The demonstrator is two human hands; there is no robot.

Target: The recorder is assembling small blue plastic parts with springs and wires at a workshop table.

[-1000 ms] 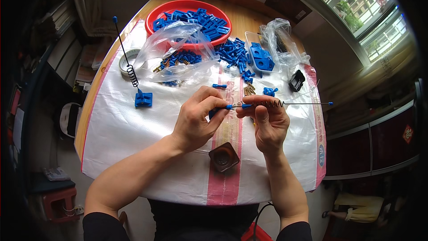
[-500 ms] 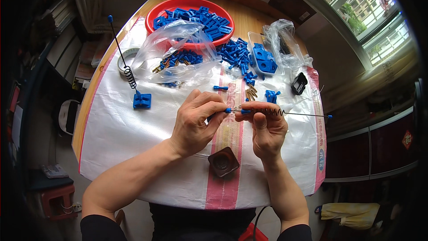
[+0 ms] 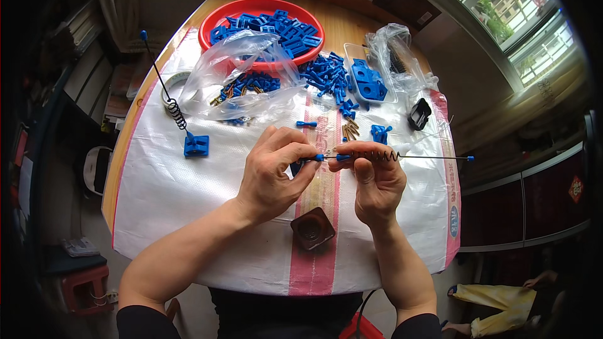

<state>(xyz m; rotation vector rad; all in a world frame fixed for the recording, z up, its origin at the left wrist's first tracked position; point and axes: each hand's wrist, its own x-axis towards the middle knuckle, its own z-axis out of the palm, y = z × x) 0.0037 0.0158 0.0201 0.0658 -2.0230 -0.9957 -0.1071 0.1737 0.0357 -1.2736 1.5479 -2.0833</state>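
Observation:
Above the middle of the table, my left hand (image 3: 274, 166) pinches a blue plastic piece (image 3: 296, 167), mostly hidden by the fingers. My right hand (image 3: 380, 189) is closed around a spring rod (image 3: 432, 157), a thin dark rod with a coil by the fingers and a blue tip on its right end. Between the hands a short thin section runs through small blue sleeves (image 3: 342, 157), linking what both hold. A similar spring rod (image 3: 164, 91) stands tilted on a blue base (image 3: 196, 145) at the left.
Behind the hands are a red basin (image 3: 204, 28) of blue parts, a plastic bag (image 3: 220, 63), loose blue pieces (image 3: 326, 75), brass pins (image 3: 350, 129) and a clear tray (image 3: 392, 96). A dark square dish (image 3: 312, 229) lies nearer. Someone in yellow trousers (image 3: 502, 304) is at lower right.
My hands keep nearly the same grip, and the blue piece by the left fingers shows a little more. The view has shifted slightly. More of the other person shows at lower right.

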